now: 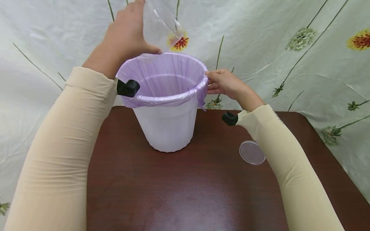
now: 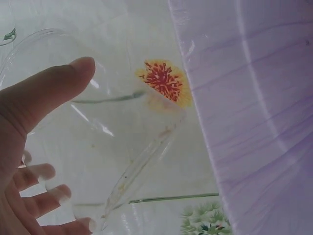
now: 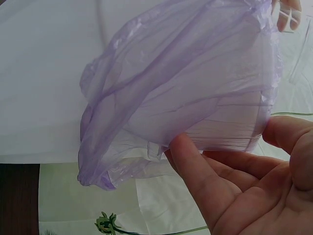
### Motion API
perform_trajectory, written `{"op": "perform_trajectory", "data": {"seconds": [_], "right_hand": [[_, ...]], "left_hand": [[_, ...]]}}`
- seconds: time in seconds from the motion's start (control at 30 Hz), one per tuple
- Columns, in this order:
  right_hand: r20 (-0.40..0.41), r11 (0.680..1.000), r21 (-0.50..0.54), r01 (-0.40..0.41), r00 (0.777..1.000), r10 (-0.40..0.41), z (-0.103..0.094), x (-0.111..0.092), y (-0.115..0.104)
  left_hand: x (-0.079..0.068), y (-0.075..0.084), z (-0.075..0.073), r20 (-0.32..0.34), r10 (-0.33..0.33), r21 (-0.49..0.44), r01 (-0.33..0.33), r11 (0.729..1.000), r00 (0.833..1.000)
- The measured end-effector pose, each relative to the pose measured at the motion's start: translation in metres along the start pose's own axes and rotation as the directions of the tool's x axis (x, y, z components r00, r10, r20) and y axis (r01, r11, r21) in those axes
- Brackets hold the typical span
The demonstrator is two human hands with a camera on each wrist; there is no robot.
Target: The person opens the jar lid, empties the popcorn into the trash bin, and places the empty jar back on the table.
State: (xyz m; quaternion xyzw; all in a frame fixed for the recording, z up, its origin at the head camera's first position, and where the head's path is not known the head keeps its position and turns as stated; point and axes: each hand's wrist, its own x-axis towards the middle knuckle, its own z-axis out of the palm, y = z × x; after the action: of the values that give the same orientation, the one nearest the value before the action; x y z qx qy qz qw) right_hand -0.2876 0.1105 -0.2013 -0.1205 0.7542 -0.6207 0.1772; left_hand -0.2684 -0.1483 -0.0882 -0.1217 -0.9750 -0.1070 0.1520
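Observation:
My left hand (image 1: 122,37) grips a clear plastic container (image 1: 158,24), raised and tilted over the back left of a white trash bin (image 1: 170,126). Up close in the left wrist view, the thumb lies on one side of its see-through wall and the fingers curl on the other; a few small crumbs cling near its edge. A purple bin liner (image 1: 170,77) lines the bin and folds over the rim. With thumb on the rim and fingers under the folded bag, my right hand (image 1: 226,84) holds the bin's right side.
On the dark brown table (image 1: 162,189), a round clear lid (image 1: 252,153) lies right of the bin, partly behind the right sleeve. Behind the table hangs a pale flowered cloth (image 1: 254,38). Each wrist carries a small black camera.

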Motion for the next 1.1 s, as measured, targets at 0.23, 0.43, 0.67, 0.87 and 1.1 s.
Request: {"op": "perform_trajectory", "data": {"seconds": [0.23, 0.43, 0.67, 0.87, 1.1], "right_hand": [[0.009, 1.0, -0.001, 0.0, 1.0, 0.0, 0.0, 0.001, 0.001], [0.01, 1.0, 0.002, 0.003, 1.0, -0.003, -0.001, 0.0, 0.001], [0.0, 1.0, 0.019, 0.001, 1.0, -0.001, 0.0, -0.001, 0.0], [0.007, 1.0, 0.03, 0.001, 1.0, -0.001, 0.0, -0.001, 0.001], [0.007, 0.999, 0.044, -0.003, 1.0, 0.003, -0.001, -0.001, 0.002]], "left_hand": [[-0.003, 0.001, 0.002, -0.048, -0.044, -0.233, 0.032, 0.972, 0.998], [-0.007, 0.004, 0.003, -0.066, -0.067, -0.371, 0.038, 0.928, 0.996], [-0.013, 0.012, 0.005, -0.077, -0.069, -0.478, 0.024, 0.878, 0.995], [-0.025, 0.02, 0.005, -0.034, -0.05, -0.573, 0.021, 0.819, 0.998], [-0.042, 0.034, 0.009, 0.0, 0.024, -0.652, -0.018, 0.758, 1.0]]}}
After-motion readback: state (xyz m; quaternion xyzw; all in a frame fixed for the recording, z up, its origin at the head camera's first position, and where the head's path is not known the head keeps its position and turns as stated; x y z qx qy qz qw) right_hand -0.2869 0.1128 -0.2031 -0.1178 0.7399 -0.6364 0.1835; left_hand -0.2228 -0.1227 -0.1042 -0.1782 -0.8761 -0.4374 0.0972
